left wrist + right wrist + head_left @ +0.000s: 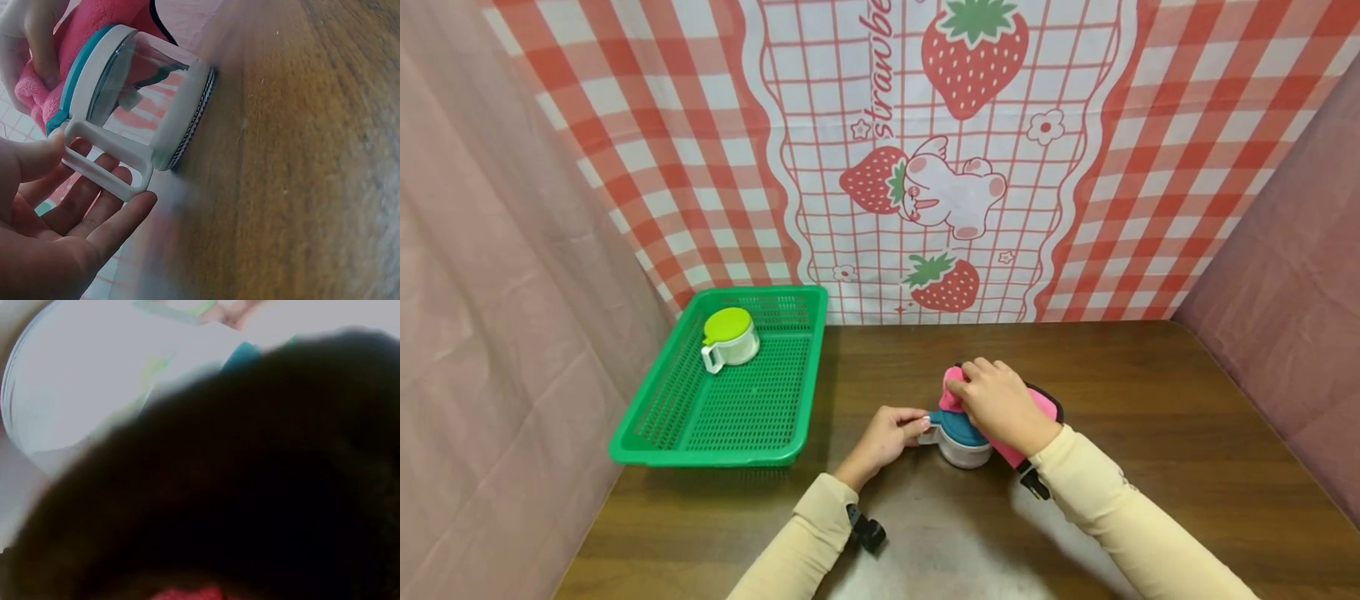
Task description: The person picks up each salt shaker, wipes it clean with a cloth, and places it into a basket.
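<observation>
A clear seasoning jar [140,94] with a blue lid [961,428] and a white handle [109,161] stands on the table. My left hand [883,437] holds it at the handle, the thumb by the lid's tab and the fingers behind the handle. My right hand [1006,406] grips a pink cloth [953,390] with dark edging, bunched against the lid. Part of the cloth hangs behind the right wrist. In the right wrist view a dark, blurred fold hides most of the scene, with the pale jar [75,381] showing at upper left.
A green plastic basket [808,400] stands at the left of the brown wooden table [1150,417]. Inside it sits a second jar [741,346] with a lime-green lid and white handle. A red checked strawberry cloth [940,275] hangs behind the table, with pink curtains at both sides.
</observation>
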{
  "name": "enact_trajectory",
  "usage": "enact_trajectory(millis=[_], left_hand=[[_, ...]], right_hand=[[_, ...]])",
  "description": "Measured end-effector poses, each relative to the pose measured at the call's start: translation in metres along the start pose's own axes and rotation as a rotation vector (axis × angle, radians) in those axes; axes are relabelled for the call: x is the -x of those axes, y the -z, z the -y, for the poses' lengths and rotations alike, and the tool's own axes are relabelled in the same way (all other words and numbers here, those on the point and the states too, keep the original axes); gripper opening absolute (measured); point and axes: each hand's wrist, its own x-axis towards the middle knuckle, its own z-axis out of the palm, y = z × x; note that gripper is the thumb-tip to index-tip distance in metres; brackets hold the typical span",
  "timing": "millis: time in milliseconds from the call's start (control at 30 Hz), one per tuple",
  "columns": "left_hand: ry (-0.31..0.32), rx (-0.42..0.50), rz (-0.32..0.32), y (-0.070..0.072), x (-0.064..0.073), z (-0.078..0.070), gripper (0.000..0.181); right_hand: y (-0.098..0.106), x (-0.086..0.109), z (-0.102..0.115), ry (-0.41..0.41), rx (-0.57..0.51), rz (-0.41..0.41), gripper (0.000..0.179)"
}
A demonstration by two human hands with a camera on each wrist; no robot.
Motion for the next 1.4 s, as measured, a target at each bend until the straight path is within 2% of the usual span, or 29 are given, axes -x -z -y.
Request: enact_trajectory(millis=[633, 933, 1033, 1167, 1233, 1400], left_hand=[[-0.016, -0.006, -0.025, -0.006, 0.004, 0.001, 0.024], [-0.012, -0.017, -0.05, -0.004, 0.006, 0.002, 0.022], [-0.014, -0.021, -0.052, -0.005, 0.006, -0.002, 0.022], [-0.017, -0.03, -0.04, -0.005, 0.012, -0.018, 0.022], [-0.015, -0.033, -0.042, -0.005, 0.013, -0.021, 0.022], [-0.016, -0.031, -0.054, -0.005, 0.005, -0.005, 0.023]], right_hand=[[0.0, 0.021, -0.022, -0.136, -0.038, 0.078, 0.018], [0.005, 0.037, -0.021, -0.138, -0.048, 0.023, 0.02], [0.009, 0.042, -0.02, -0.148, -0.051, 0.02, 0.022], [0.012, 0.046, -0.02, -0.145, -0.051, 0.01, 0.022], [0.012, 0.048, -0.019, -0.138, -0.051, 0.002, 0.021], [0.015, 0.052, -0.017, -0.107, -0.062, -0.017, 0.024]])
